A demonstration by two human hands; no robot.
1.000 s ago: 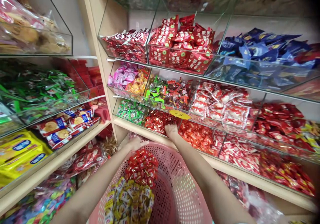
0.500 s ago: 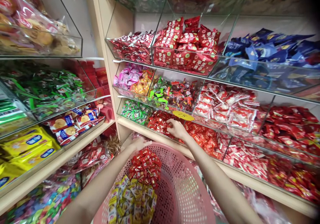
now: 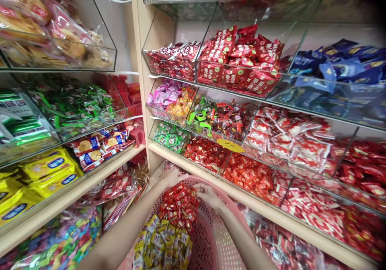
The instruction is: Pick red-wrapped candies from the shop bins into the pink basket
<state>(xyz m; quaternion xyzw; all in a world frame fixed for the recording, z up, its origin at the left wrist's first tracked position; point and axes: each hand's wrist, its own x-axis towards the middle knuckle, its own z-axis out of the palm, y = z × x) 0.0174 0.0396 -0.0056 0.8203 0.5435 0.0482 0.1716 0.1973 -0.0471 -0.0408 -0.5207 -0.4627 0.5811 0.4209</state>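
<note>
Wooden shelves (image 3: 187,164) with clear-fronted bins line the corner I am looking into from afar, red packets (image 3: 223,48) and blue packets (image 3: 340,66) on an upper level. In my head view, the pink basket (image 3: 205,233) sits low in the middle, just before the shelf edge. I have the left hand (image 3: 172,177) gripping its far rim. The right hand (image 3: 208,193) is over the basket, fingertips beside the red candies (image 3: 178,205); I cannot tell whether they pinch anything. Those candies lie inside, against the yellow-wrapped candies (image 3: 163,244), nearer me.
</note>
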